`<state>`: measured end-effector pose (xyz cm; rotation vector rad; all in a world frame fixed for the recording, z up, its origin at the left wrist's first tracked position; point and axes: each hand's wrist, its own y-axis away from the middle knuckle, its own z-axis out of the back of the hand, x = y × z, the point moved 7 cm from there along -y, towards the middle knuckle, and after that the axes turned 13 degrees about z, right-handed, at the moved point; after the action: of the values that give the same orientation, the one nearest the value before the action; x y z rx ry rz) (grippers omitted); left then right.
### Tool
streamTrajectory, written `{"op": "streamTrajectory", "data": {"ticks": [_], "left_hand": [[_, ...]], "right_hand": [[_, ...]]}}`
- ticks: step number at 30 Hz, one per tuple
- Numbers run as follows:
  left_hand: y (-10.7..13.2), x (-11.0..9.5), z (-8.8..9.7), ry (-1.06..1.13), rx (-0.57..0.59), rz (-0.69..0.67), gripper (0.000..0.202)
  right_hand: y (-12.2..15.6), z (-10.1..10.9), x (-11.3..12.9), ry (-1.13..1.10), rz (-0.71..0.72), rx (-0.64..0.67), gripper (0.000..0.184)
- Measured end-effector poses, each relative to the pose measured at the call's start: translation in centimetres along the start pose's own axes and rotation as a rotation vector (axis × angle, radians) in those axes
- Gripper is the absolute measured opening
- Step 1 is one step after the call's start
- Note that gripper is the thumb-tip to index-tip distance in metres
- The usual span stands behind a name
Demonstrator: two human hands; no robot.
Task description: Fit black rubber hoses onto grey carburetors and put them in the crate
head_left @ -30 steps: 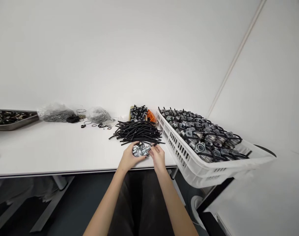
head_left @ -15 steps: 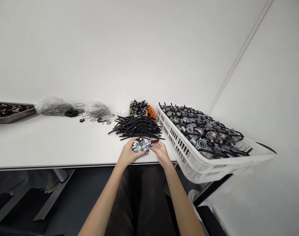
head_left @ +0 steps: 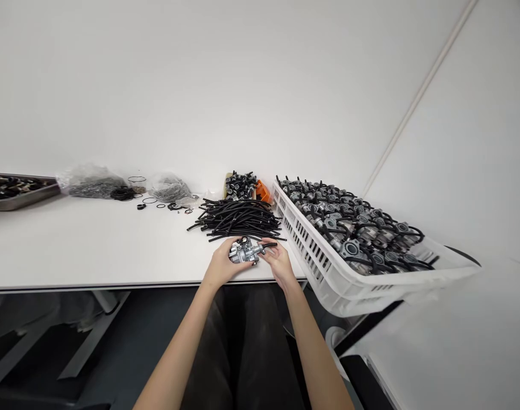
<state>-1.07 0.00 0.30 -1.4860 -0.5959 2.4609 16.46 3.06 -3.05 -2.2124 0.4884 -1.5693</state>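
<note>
Pinching the metal part [head_left: 244,253] with thumb and fingers, the left hand [head_left: 219,267] keeps it over the white table [head_left: 114,245], near the pile of black tubes [head_left: 238,217]. The right hand [head_left: 280,265] was curled before; now it looks looser beside the part's short black tube [head_left: 270,245]. I cannot tell if it pinches.

White table [head_left: 93,245]: back-edge clutter

Metal tray [head_left: 27,199] far left, dark small parts [head_left: 12,187] inside. Beside it, clear bag [head_left: 89,182] of grey bits, then black coil [head_left: 123,193], loose black rings [head_left: 149,200], second clear bag [head_left: 170,187]. Pale wall [head_left: 200,85] behind; pinkish strip [head_left: 422,94] slants down at right.
</note>
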Motion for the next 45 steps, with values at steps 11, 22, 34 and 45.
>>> {"op": "streamTrajectory", "data": {"ticks": [11, 22, 34, 45], "left_hand": [[0.0, -0.1, 0.0, -0.003, -0.003, -0.008, 0.058], [0.0, 0.0, 0.0, 0.018, 0.002, -0.007, 0.058], [0.0, -0.1, 0.0, 0.011, -0.006, -0.006, 0.058], [0.1, -0.2, 0.0, -0.001, -0.012, -0.005, 0.058]], "right_hand": [[0.1, -0.1, 0.0, 0.011, 0.007, 0.016, 0.045], [0.2, -0.2, 0.4, 0.055, 0.029, 0.013, 0.049], [0.3, -0.2, 0.4, 0.091, 0.051, 0.013, 0.038], [0.2, 0.2, -0.7, 0.096, 0.003, 0.001, 0.048]]}}
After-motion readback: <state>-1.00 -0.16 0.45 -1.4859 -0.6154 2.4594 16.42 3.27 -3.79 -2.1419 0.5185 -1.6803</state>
